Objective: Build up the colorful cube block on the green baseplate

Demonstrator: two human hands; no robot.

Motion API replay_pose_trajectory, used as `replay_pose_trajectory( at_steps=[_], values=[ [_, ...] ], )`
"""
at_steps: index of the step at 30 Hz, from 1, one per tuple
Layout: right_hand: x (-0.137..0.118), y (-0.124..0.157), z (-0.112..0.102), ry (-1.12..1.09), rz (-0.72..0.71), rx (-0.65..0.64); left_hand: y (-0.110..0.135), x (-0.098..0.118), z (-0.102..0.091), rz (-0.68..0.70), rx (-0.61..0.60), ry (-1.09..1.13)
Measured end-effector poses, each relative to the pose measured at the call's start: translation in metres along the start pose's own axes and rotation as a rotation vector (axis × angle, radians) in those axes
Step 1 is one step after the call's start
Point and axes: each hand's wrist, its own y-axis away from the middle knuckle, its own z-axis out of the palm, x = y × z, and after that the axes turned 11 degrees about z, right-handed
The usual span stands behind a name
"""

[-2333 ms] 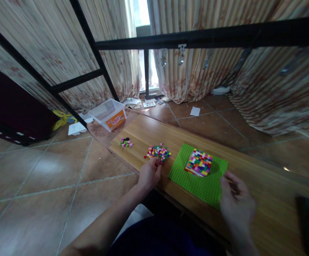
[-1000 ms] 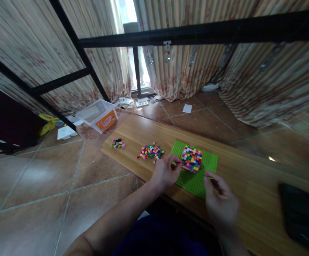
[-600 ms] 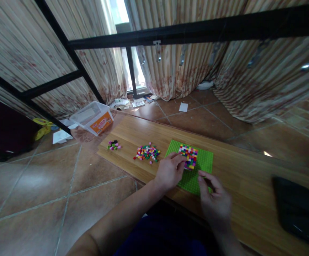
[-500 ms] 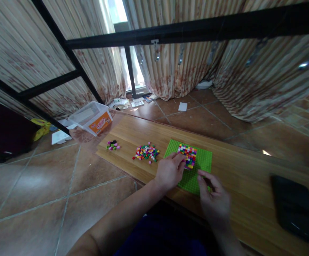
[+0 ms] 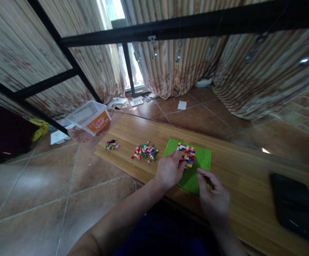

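A green studded baseplate [image 5: 203, 160] lies on the wooden table [image 5: 245, 167]. A square block of small many-coloured bricks [image 5: 187, 151] stands on it. My left hand [image 5: 169, 170] rests on the plate's near left part, fingers curled and pressed against the block's near left corner; whatever it pinches is hidden. My right hand [image 5: 215, 199] hovers over the plate's near right corner, thumb and forefinger pinched together on something too small to name. A loose pile of coloured bricks [image 5: 145, 152] lies left of the plate, with a smaller cluster [image 5: 111, 144] farther left.
A black flat device [image 5: 294, 206] lies on the table at the right. On the tiled floor beyond the table's left end stands a clear plastic tub [image 5: 90, 116] with an orange label. A black metal frame [image 5: 154, 32] and curtains rise behind, with scattered papers [image 5: 133, 102] below.
My left hand left the loose brick pile and moved right onto the baseplate, to the block's near left corner. My right hand shifted slightly left along the plate's near edge. The view panned right.
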Motion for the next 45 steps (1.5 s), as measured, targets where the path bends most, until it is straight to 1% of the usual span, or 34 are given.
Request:
replay_pose_trajectory(
  at_steps=[5,7,10,14,18,22,31,38,42,45],
  values=[
    [-0.005,-0.004,0.002,0.004,-0.021,0.011,0.001,-0.001,0.003,0.004,0.02,0.029],
    [-0.01,-0.007,0.003,0.007,-0.062,0.008,0.001,-0.002,0.003,0.014,0.03,0.047],
    [-0.018,-0.012,0.006,0.046,-0.198,-0.009,0.002,-0.002,0.004,0.027,0.045,0.059],
    [-0.02,-0.017,0.013,0.236,-0.404,0.001,0.004,-0.002,0.004,0.043,0.05,0.054],
    [-0.014,-0.018,0.019,0.402,-0.495,0.02,0.004,-0.001,0.004,0.031,0.054,0.037],
    [-0.01,-0.018,0.02,0.457,-0.521,0.029,0.004,-0.001,0.004,0.025,0.051,0.042],
    [-0.011,-0.023,0.023,0.487,-0.526,0.066,0.004,0.0,0.005,0.013,0.018,0.062],
    [-0.006,-0.023,0.021,0.541,-0.56,0.065,0.009,-0.002,0.004,0.025,0.059,0.099],
    [-0.008,-0.023,0.019,0.483,-0.552,0.043,0.024,-0.014,-0.007,0.031,0.137,0.111],
    [-0.013,-0.021,0.017,0.396,-0.539,0.043,0.041,-0.031,-0.02,-0.054,0.187,0.096]
  ],
)
